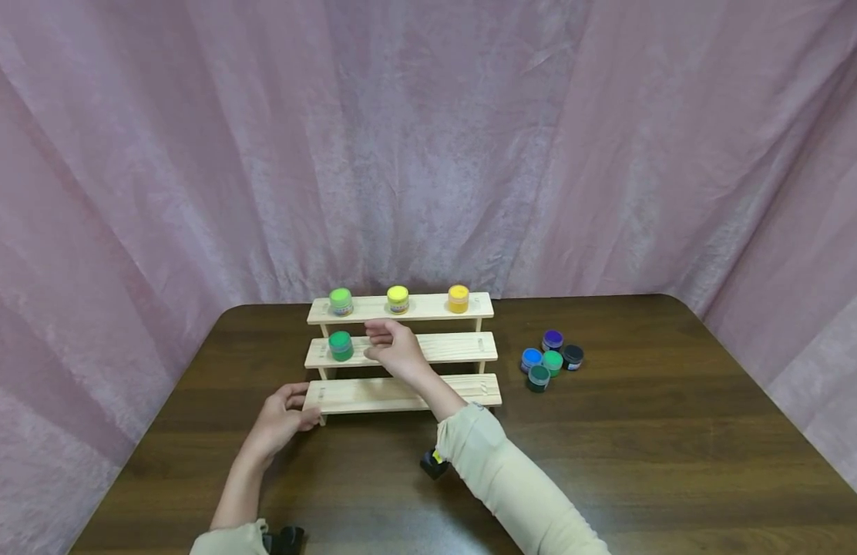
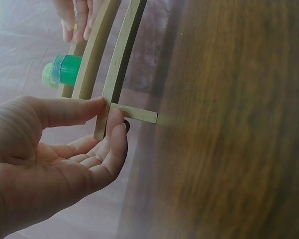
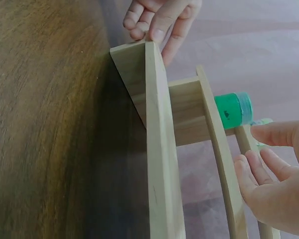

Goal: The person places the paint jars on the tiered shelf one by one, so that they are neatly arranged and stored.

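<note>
A three-step wooden display rack (image 1: 373, 395) stands on the table. My left hand (image 1: 276, 424) grips the left end of its lowest board, thumb on top and fingers underneath, as the left wrist view shows. On the left of the middle board sits a green paint jar (image 1: 341, 347). Just right of that jar hovers my right hand (image 1: 399, 353), fingers loosely bent and holding nothing; in the right wrist view a gap separates them from the green jar (image 3: 234, 109). Along the top board stand a light green jar (image 1: 341, 301), a yellow jar (image 1: 398, 300) and an orange-yellow jar (image 1: 458, 299).
Right of the rack, several jars cluster on the brown table (image 1: 643, 432): a purple jar (image 1: 552, 341), a black jar (image 1: 572, 357), a blue jar (image 1: 531, 360), a green jar (image 1: 552, 363) and a dark green jar (image 1: 538, 378). A pink curtain (image 1: 428, 154) hangs behind.
</note>
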Tool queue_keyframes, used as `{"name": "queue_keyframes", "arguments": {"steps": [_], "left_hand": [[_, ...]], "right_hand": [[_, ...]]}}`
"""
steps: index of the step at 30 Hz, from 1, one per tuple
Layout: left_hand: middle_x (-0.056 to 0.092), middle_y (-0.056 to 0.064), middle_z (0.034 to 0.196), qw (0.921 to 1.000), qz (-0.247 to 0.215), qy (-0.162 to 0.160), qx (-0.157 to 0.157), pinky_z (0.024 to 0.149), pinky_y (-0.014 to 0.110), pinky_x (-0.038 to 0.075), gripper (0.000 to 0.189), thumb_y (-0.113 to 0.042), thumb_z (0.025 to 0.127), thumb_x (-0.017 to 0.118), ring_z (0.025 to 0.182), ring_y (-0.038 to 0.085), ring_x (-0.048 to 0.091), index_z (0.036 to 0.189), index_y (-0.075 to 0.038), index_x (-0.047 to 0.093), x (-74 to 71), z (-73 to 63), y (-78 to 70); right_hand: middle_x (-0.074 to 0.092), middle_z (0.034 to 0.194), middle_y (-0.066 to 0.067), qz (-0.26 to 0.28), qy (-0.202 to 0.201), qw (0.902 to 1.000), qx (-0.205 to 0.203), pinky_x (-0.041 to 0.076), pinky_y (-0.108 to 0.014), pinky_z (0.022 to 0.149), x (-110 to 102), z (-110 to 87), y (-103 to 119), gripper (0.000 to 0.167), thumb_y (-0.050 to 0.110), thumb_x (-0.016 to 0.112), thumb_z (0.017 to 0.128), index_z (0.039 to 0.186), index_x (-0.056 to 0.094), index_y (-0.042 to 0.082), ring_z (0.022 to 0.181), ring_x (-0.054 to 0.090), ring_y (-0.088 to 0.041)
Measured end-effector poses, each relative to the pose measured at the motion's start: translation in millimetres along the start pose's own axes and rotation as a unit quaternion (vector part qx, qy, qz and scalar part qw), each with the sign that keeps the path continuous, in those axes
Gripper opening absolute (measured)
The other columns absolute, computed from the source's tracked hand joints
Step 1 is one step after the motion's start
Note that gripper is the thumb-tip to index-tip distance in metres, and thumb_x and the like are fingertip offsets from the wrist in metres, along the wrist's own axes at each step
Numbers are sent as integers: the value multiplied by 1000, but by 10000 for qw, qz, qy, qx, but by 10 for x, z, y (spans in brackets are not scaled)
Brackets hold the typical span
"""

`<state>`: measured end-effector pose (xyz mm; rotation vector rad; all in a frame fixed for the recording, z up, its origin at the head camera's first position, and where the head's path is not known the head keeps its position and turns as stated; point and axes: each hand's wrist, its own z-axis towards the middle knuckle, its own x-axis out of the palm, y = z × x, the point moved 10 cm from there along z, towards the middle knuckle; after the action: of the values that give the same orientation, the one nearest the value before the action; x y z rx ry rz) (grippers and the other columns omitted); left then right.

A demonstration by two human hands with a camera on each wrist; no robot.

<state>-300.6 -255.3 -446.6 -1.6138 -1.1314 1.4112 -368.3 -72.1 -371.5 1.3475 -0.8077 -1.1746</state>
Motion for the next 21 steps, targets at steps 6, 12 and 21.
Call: {"name": "queue_keyframes", "arguments": {"steps": [6, 12, 21], "left_hand": [[59, 32, 116, 10000, 48, -18, -43, 70, 25, 54, 57, 3, 90, 60, 79, 12, 62, 140, 15, 34, 4, -2, 5], [59, 32, 115, 9999, 33, -42, -95, 69, 24, 54, 56, 4, 90, 59, 78, 12, 62, 139, 16, 34, -19, -33, 37], [59, 32, 115, 10000, 56, 6, -79, 69, 24, 54, 56, 3, 90, 59, 78, 12, 62, 139, 15, 35, 2, -9, 9]], "right_hand": [[62, 125, -22, 77, -81, 9999, -31, 53, -32, 96, -102, -11, -57, 45, -4, 64, 84, 128, 59, -1, 118, 60, -36], [63, 123, -22, 89, -126, 9998, -157, 54, -30, 94, -182, -76, -39, 44, -3, 65, 83, 127, 59, -2, 115, 61, -34], [61, 125, -21, 328, -181, 9992, -116, 55, -31, 92, -367, -243, -78, 43, -2, 63, 85, 128, 58, -2, 118, 59, -37]]}}
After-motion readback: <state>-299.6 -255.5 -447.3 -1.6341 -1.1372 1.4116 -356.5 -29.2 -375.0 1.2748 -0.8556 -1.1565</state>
